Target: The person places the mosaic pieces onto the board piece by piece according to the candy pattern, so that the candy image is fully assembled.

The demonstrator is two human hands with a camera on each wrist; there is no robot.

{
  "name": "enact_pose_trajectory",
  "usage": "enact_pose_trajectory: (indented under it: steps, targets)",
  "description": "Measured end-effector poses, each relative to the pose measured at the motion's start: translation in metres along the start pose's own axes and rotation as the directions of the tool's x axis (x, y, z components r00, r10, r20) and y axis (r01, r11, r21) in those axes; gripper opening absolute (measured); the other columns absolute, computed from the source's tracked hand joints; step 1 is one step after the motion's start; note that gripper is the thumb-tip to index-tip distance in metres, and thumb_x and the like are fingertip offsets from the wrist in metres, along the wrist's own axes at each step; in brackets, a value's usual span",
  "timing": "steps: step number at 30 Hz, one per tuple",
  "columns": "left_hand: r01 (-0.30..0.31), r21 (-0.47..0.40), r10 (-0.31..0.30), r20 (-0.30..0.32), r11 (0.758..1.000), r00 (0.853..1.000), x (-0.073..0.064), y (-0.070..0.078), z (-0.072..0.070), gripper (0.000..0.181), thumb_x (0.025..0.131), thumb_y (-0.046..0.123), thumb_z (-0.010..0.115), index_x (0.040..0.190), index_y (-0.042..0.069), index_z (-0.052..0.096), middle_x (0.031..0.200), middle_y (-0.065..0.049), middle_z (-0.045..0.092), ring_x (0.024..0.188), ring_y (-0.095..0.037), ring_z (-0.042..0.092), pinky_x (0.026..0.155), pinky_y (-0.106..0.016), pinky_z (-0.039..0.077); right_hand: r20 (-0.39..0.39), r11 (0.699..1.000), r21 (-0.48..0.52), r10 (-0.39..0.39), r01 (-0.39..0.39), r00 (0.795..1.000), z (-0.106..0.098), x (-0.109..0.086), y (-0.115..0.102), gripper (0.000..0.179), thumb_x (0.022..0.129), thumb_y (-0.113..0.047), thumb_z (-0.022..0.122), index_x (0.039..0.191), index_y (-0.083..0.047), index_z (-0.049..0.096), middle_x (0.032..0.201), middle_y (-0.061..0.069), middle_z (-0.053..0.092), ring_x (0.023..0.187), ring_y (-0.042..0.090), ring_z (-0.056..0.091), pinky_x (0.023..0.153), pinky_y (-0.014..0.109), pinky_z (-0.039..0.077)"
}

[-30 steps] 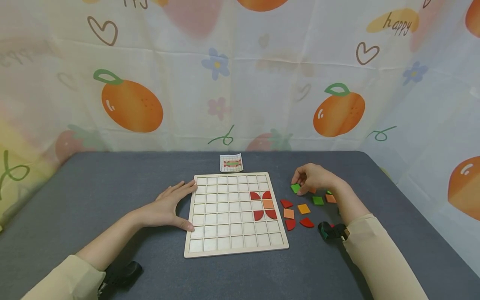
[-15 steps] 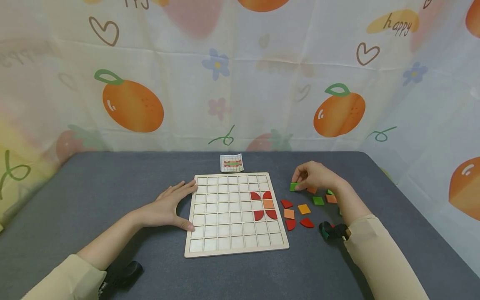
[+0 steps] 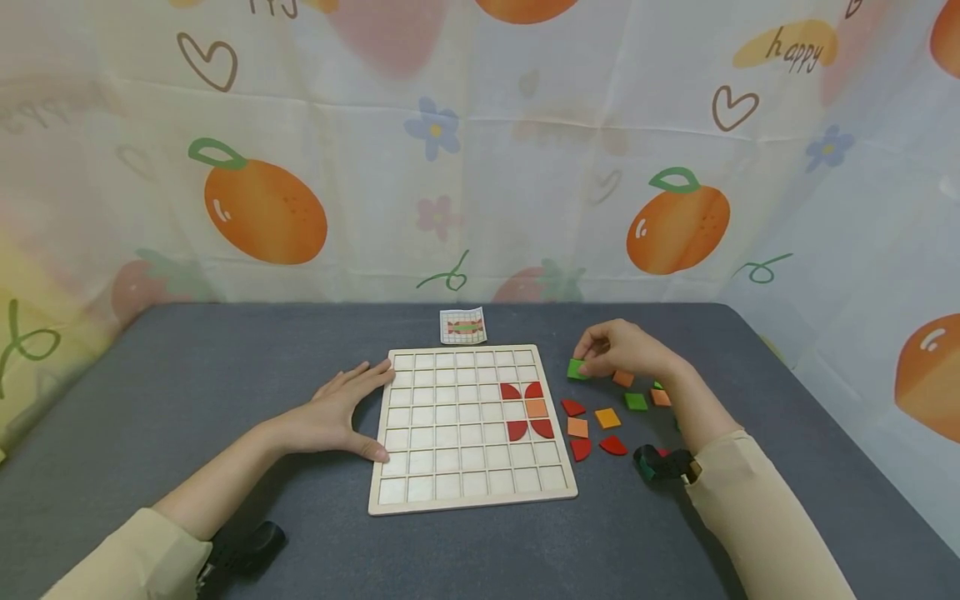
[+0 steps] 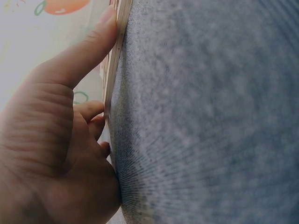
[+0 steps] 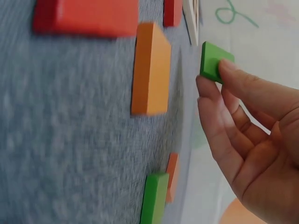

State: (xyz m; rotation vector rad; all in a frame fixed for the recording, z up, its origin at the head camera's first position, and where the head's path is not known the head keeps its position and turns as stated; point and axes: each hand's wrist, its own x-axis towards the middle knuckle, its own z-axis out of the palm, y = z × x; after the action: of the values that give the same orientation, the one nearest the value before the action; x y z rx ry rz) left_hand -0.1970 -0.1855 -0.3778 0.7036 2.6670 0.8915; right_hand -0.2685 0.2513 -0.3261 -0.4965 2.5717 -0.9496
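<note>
Cream sleeves [image 3: 765, 508] and black wrist devices [image 3: 258, 542] nearest, over a dark grey surface [image 3: 465, 558], finely textured in the wrist views. Left hand [image 3: 333, 417] at the 9 o'clock side of a pale wooden grid board [image 3: 447, 458], fingers and thumb spread wide, touching its edge, gripping nothing. On the board, toward 3 o'clock: four red quarter-circles [image 3: 517, 430] plus one orange square [image 3: 536, 407] between the two outer ones. Loose red, orange, yellow-orange and green pieces lie off the board's 3 o'clock side, e.g. yellow-orange square [image 3: 607, 418], green square [image 3: 636, 402]. Right hand [image 3: 622, 348] at the board's 2 o'clock, thumb and fingertips pinching a green tile [image 3: 575, 369]: flat, square, bright, plain-faced, just beyond the board edge. Small card [image 3: 462, 327] at 12 o'clock, printed with a grid and a red-orange-green pattern. Behind, pale fabric backdrop [image 3: 480, 192] with oranges, hearts, flowers; "happy" [image 3: 786, 46] readable at 1 o'clock.
</note>
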Motion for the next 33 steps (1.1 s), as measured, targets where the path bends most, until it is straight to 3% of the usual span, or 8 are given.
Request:
enact_pose_trajectory:
  steps: [15, 21, 28, 33]
  targets:
    - [0.01, 0.001, -0.01, 0.003, 1.0, 1.0, 0.0, 0.003, -0.002, 0.117, 0.068, 0.054, 0.085, 0.157, 0.009, 0.025, 0.168, -0.012, 0.013, 0.153, -0.046, 0.005, 0.117, -0.071, 0.002, 0.067, 0.987, 0.144, -0.088, 0.077, 0.994, 0.024, 0.006, -0.026, 0.018, 0.091, -0.013, 0.07, 0.106, -0.004, 0.068, 0.091, 0.01, 0.07, 0.086, 0.027, 0.069, 0.084, 0.039, 0.059]
    - [0.005, 0.001, -0.005, 0.004, 1.0, 1.0, 0.0, 0.003, -0.002, 0.117, 0.068, 0.054, 0.085, 0.157, 0.008, 0.025, 0.168, -0.012, 0.013, 0.153, -0.046, 0.005, 0.117, -0.072, 0.002, 0.115, 0.987, 0.119, -0.124, 0.111, 0.986, 0.037, 0.01, -0.038, 0.016, 0.092, -0.012, 0.068, 0.105, -0.004, 0.069, 0.088, 0.01, 0.07, 0.079, 0.02, 0.07, 0.08, 0.034, 0.06]
    - [-0.003, 0.007, 0.003, -0.002, 1.0, 1.0, 0.0, 0.003, -0.002, 0.116, 0.068, 0.053, 0.085, 0.157, 0.007, 0.026, 0.168, -0.013, 0.015, 0.153, -0.048, 0.006, 0.117, -0.072, 0.003, 0.138, 0.978, 0.124, -0.184, 0.167, 0.973, 0.047, 0.01, -0.05, 0.014, 0.092, -0.014, 0.069, 0.104, -0.008, 0.072, 0.091, 0.01, 0.072, 0.08, 0.026, 0.068, 0.076, 0.037, 0.059]
    - [-0.001, 0.006, 0.001, 0.001, 1.0, 1.0, 0.0, 0.003, -0.001, 0.116, 0.068, 0.053, 0.085, 0.157, 0.007, 0.026, 0.168, -0.013, 0.014, 0.153, -0.047, 0.006, 0.117, -0.072, 0.003, 0.152, 0.982, 0.08, -0.181, 0.17, 0.972, 0.053, 0.01, -0.056, 0.011, 0.092, -0.016, 0.069, 0.101, -0.013, 0.073, 0.088, 0.006, 0.071, 0.079, 0.023, 0.065, 0.075, 0.035, 0.055]
